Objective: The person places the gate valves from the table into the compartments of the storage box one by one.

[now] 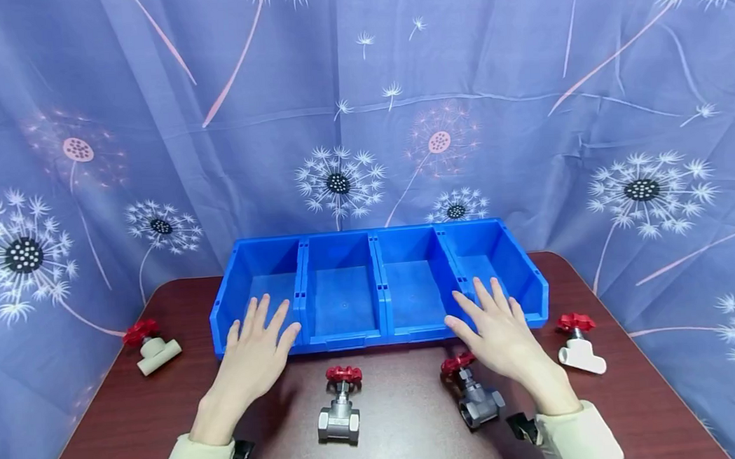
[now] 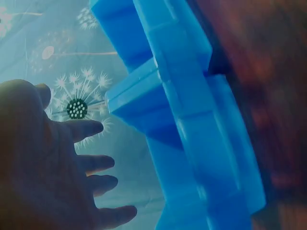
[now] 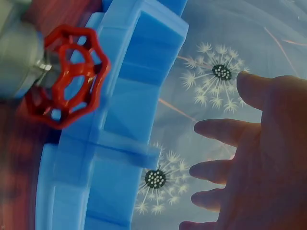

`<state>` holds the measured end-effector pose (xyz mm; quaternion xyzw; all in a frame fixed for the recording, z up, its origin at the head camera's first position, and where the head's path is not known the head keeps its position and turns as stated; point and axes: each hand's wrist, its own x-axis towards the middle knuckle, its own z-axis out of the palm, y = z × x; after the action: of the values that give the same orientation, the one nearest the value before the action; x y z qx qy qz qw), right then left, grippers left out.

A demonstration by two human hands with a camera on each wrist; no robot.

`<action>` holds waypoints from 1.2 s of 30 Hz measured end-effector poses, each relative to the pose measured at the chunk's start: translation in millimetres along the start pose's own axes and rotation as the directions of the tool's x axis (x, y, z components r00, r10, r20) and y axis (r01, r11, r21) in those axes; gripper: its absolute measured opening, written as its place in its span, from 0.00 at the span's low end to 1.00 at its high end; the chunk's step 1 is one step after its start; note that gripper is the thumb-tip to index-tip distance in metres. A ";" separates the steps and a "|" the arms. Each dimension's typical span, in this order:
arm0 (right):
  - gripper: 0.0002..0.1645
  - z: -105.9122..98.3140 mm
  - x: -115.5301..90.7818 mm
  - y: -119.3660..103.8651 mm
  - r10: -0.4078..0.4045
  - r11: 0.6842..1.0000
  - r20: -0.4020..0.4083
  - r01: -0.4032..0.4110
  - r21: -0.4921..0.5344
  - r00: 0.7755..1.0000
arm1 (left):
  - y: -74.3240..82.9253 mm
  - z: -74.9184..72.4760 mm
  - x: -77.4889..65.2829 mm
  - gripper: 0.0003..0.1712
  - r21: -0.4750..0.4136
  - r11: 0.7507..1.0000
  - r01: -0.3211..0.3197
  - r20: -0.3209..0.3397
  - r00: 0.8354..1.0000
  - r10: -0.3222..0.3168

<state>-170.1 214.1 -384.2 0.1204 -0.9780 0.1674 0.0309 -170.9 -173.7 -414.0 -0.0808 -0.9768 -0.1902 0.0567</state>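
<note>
My left hand (image 1: 253,356), fingers spread and straight, hovers by the front of the leftmost compartment of a blue four-part bin (image 1: 346,341). Over the right part of that bin, my right hand (image 1: 498,330) is spread the same way. Neither hand holds anything. A metal gate valve with a red handwheel (image 1: 339,419) stands on the table between the hands. Just below the right hand, a second metal valve (image 1: 477,400) lies tilted, its red handwheel (image 3: 72,76) large in the right wrist view. In the left wrist view, the left fingers (image 2: 98,164) point toward the bin wall.
A beige plastic valve with a red handwheel (image 1: 155,352) lies at the table's left edge. Another, white with a red handwheel (image 1: 581,354), lies at the right. A blue dandelion-patterned curtain (image 1: 263,173) hangs behind the dark red table (image 1: 120,427).
</note>
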 end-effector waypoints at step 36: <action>0.44 -26.5 -22.1 113.5 0.218 0.975 -0.009 -0.217 0.049 0.976 | -81.6 -30.3 39.0 0.37 -0.221 0.960 0.174 -0.191 0.957 -0.218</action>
<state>-176.1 331.8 -397.8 0.0121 -0.9808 0.1942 0.0164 -221.4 -254.6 -410.2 0.0323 -0.9438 -0.3006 0.1335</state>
